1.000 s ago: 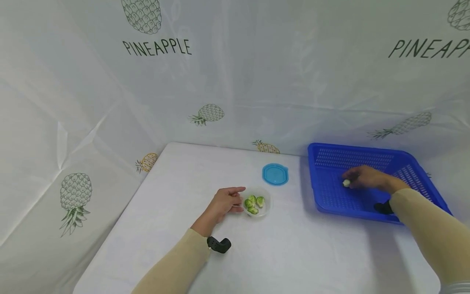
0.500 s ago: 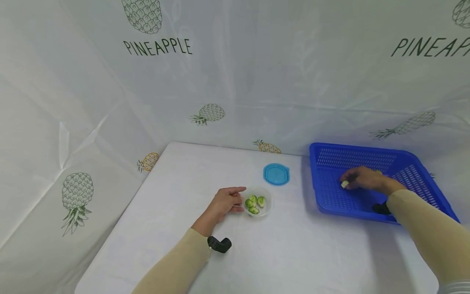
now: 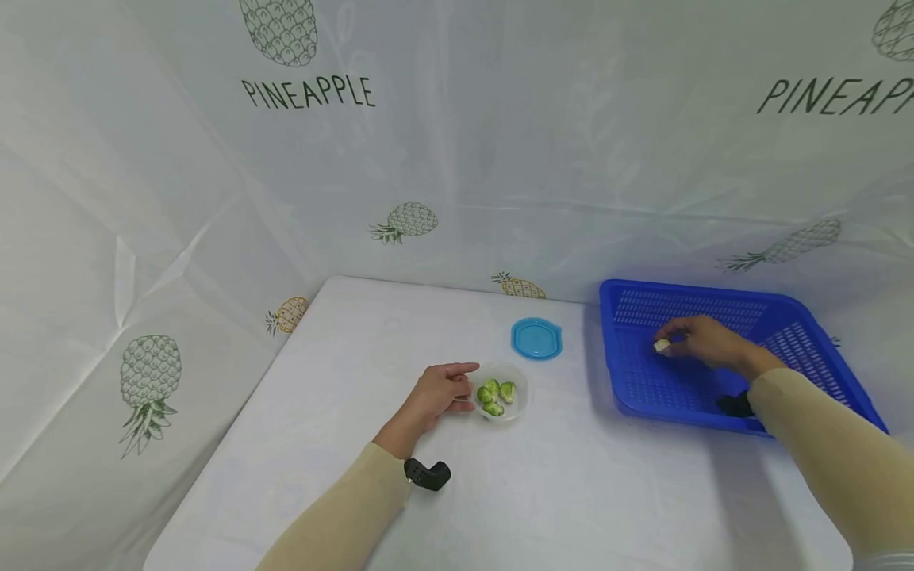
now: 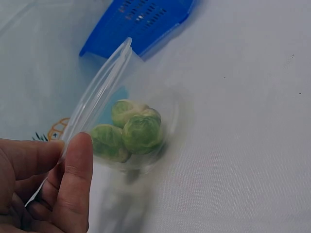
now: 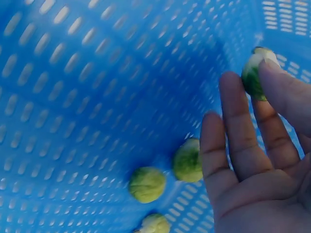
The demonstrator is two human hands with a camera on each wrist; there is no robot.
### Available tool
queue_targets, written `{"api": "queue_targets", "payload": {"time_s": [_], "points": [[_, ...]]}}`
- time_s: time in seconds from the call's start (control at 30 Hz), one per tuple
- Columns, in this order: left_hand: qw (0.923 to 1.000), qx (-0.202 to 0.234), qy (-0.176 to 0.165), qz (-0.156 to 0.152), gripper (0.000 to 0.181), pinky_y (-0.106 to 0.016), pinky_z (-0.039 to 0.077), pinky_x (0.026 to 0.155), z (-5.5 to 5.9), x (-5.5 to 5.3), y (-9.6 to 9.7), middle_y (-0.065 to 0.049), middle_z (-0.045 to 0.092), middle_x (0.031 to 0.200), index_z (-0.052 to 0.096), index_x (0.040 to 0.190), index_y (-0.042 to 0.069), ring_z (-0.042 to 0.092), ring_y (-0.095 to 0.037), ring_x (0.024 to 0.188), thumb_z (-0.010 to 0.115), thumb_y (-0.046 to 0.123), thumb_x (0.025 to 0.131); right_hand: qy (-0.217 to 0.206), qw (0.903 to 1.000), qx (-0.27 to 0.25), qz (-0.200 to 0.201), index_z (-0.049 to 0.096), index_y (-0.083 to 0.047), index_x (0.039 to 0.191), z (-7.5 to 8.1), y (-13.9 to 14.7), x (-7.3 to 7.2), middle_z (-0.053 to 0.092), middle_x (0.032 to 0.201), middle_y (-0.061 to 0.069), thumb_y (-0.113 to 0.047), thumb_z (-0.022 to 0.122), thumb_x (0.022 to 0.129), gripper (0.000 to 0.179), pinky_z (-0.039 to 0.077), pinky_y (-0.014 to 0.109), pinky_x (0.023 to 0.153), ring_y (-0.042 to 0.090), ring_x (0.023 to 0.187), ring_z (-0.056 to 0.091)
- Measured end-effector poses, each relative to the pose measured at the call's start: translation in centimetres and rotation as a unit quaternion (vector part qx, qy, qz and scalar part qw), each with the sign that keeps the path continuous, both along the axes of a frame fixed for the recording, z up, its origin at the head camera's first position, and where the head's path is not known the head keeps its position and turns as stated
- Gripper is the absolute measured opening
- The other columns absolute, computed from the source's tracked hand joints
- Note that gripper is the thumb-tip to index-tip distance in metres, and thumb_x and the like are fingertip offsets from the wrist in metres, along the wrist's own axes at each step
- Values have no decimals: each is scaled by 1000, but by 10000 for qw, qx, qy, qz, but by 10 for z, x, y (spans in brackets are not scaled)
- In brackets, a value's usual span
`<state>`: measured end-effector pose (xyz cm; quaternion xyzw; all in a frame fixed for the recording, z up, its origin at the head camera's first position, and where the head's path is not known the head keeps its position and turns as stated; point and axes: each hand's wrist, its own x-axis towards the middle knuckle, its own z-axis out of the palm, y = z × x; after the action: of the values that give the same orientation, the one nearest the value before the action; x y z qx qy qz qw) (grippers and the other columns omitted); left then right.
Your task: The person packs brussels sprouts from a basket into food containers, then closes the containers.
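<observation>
My left hand (image 3: 437, 395) holds the rim of a small clear plastic bowl (image 4: 170, 109), thumb and fingers at its edge in the left wrist view. Several Brussels sprouts (image 4: 142, 132) lie in the bowl. Over the blue plastic basket (image 3: 628, 400), my right hand (image 3: 707, 342) pinches a single Brussels sprout (image 5: 252, 80) between thumb and fingertips, its pale cut end showing. The other fingers of that hand are spread apart. Below it, more sprouts (image 5: 147, 184) rest in the basket; in the head view the right hand and forearm hide them.
A light-blue round lid (image 3: 536, 339) lies on the white table (image 3: 557, 492) behind the bowl, left of the basket. A white sheet printed with pineapples (image 3: 500, 143) hangs along the back and left sides. The basket stands at the table's back right.
My right hand has shifted slightly left and away within the basket, lifting and tilting the Brussels sprout. My left hand and the bowl have stayed in place.
</observation>
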<state>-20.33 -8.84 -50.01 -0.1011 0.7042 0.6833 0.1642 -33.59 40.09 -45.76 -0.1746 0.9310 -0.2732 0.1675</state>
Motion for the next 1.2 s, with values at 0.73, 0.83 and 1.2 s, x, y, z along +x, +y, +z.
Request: {"api": "queue_targets", "payload": {"time_s": [0.73, 0.83, 1.2], "points": [[10000, 47, -14, 12, 45, -29, 67, 75, 1, 2, 1, -7, 57, 104, 69, 141, 10, 65, -17, 84, 66, -1, 98, -21, 9957, -640, -672, 65, -14, 142, 51, -30, 22, 66, 140, 21, -44, 67, 104, 49, 61, 56, 93, 42, 121, 67], [10000, 63, -2, 20, 45, -29, 67, 75, 0, 2, 1, -7, 56, 105, 69, 140, 10, 65, -17, 84, 66, -2, 98, 46, 9944, -764, -723, 64, -14, 143, 57, -33, 26, 67, 139, 21, -44, 67, 104, 50, 61, 53, 91, 42, 121, 67], [9999, 90, 47, -58, 44, -30, 67, 77, 0, 2, 1, -6, 55, 104, 69, 141, 10, 66, -17, 83, 64, -1, 98, 350, 9918, -927, -806, 61, -15, 141, 73, -47, 43, 64, 141, 20, -42, 67, 104, 46, 60, 50, 92, 42, 128, 62]]}}
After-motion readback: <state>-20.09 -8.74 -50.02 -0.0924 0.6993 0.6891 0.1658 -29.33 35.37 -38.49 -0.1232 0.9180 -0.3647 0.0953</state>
